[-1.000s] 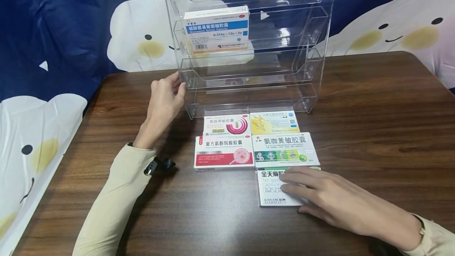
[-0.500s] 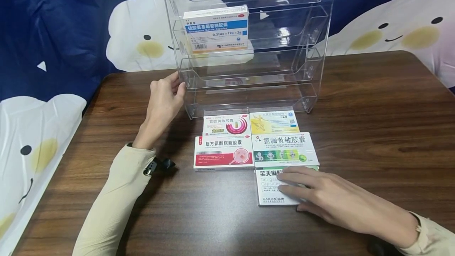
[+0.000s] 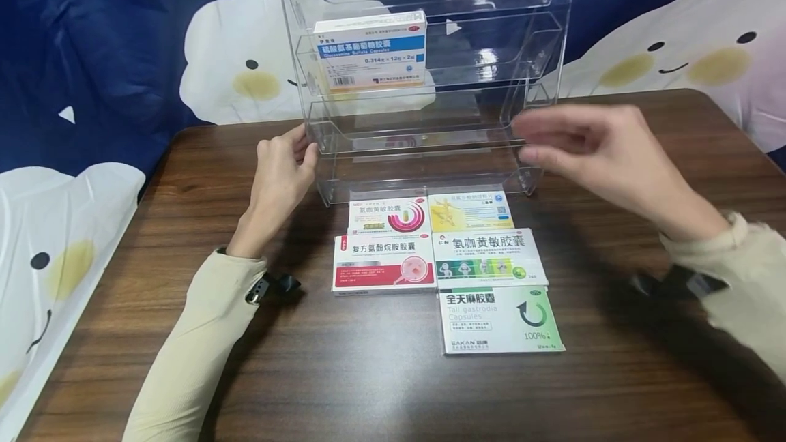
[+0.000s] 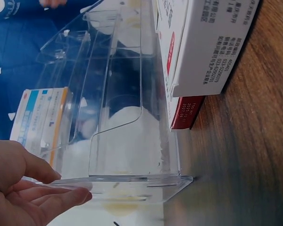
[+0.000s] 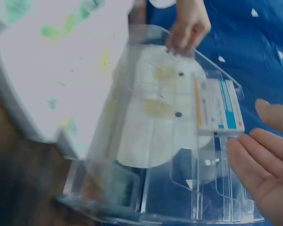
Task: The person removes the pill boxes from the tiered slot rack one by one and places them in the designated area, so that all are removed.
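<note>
A clear plastic tiered rack [image 3: 424, 131] stands on the table. My left hand [image 3: 284, 169] pinches the edge of its left side panel, thumb on one face and fingers on the other in the left wrist view. Beside the rack's right side hovers my right hand [image 3: 595, 145], slightly blurred, fingers extended and holding nothing. Whether it touches the panel I cannot tell. One white and blue medicine box [image 3: 372, 53] leans in an upper tier, at the left. In front lie a green and white medicine box [image 3: 500, 320], a white capsule box [image 3: 488, 258] and a red and white box [image 3: 384, 263].
Two more flat boxes, one with a pink ring [image 3: 388, 215] and one yellow and white [image 3: 471, 210], lie against the rack's front foot. Behind the brown table [image 3: 368, 374] hangs a dark blue cloth [image 3: 123, 39] with clouds.
My right hand has lifted off the green and white box and moved up to the rack's right side, uncovering that box. My left hand keeps its hold.
</note>
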The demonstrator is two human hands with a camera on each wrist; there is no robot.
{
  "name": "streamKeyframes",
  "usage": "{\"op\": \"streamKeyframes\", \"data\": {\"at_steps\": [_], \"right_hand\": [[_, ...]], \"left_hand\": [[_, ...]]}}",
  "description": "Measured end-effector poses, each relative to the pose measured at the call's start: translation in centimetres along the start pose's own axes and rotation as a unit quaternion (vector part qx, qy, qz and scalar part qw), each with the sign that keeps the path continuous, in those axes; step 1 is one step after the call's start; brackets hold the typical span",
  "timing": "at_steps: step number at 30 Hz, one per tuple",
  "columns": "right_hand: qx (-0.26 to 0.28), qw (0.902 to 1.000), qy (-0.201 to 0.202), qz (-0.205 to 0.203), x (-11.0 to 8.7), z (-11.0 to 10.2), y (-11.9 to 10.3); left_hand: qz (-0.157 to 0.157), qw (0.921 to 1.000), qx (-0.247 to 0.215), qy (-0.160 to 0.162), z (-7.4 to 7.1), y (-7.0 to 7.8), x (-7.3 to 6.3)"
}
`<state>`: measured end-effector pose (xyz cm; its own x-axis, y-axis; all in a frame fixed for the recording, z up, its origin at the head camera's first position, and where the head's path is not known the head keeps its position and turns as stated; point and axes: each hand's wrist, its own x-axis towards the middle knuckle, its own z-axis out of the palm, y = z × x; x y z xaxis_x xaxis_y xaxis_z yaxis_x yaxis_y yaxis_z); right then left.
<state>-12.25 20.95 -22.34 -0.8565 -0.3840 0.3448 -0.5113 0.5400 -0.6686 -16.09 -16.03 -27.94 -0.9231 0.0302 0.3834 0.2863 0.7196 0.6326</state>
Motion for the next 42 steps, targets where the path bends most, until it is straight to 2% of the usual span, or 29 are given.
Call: {"op": "streamKeyframes", "data": {"at_steps": [2,4,11,17,28,42], "right_hand": [[0.025,0.9989,0.018,0.035,1.9,-0.1,-0.1],[0.036,0.9977,0.032,0.048,3.6,0.1,-0.1],[0.038,0.9960,0.073,0.033,7.7,1.6,-0.2],[0.023,0.9949,0.087,0.045,10.2,2.7,-0.4],[0.004,0.9936,0.088,0.072,13.3,4.2,-0.5],[0.004,0.9927,0.071,0.098,15.3,5.5,-0.9]], "left_hand": [[-0.001,1.0000,0.001,0.001,0.0,0.0,0.0],[-0.002,1.0000,0.000,0.004,-0.1,0.0,0.0],[0.002,1.0000,0.001,0.004,0.0,-0.1,0.0],[0.004,0.9999,0.010,0.004,0.1,0.1,0.1],[-0.006,0.9999,0.013,0.003,0.1,0.2,0.0],[-0.006,0.9998,0.020,0.004,0.2,0.1,0.0]]}}
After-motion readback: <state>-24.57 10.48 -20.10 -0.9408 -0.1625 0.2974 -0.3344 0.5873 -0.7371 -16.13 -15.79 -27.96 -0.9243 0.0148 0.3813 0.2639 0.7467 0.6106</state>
